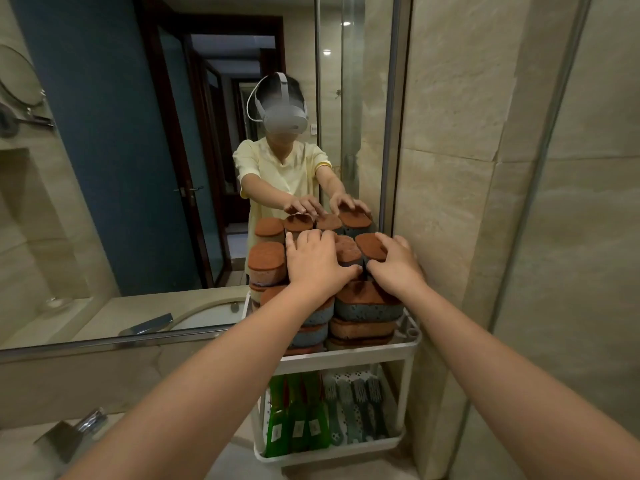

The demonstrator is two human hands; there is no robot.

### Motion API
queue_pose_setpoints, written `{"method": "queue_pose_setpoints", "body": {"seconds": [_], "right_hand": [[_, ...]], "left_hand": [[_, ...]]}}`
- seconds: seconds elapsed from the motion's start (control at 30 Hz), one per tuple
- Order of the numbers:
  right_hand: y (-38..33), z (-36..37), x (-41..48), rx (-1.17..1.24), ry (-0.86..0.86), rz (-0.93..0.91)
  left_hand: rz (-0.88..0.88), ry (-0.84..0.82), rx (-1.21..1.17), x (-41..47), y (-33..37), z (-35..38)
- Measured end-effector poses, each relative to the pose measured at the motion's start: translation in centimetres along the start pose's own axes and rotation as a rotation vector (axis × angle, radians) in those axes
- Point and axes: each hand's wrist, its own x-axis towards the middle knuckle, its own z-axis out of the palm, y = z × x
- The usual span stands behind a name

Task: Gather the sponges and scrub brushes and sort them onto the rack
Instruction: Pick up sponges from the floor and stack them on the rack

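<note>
Because the sponges (pixel 367 306) piled on the rack (pixel 346 358) look light, squashy and tippy, the left hand (pixel 313 261) and right hand (pixel 394 259), both spread flat on top, should probably steady the sides.

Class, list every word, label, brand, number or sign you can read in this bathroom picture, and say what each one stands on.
No text here can be read.
White labels on the green items, lower shelf of the rack: print too small and blurred to read.
Sponges, upper shelf: no print shows.
</note>
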Motion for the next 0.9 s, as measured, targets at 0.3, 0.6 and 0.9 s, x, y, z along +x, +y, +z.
{"method": "queue_pose_setpoints", "body": {"seconds": [0.3,0.6,0.9], "right_hand": [[-6.7,1.9,-6.1,0.384,0.159,-0.366],[-17.2,11.1,-15.7,0.584,-0.187,-0.517],[-24.2,21.5,-32.5,0.66,-0.625,-0.621]], "left_hand": [[-0.099,0.293,-0.509,-6.4,-4.3,-4.4],[-0.33,0.444,-0.378,-19.0,-16.9,-10.6],[-0.71,0.539,-0.173,-38.3,-25.7,-17.7]]}}
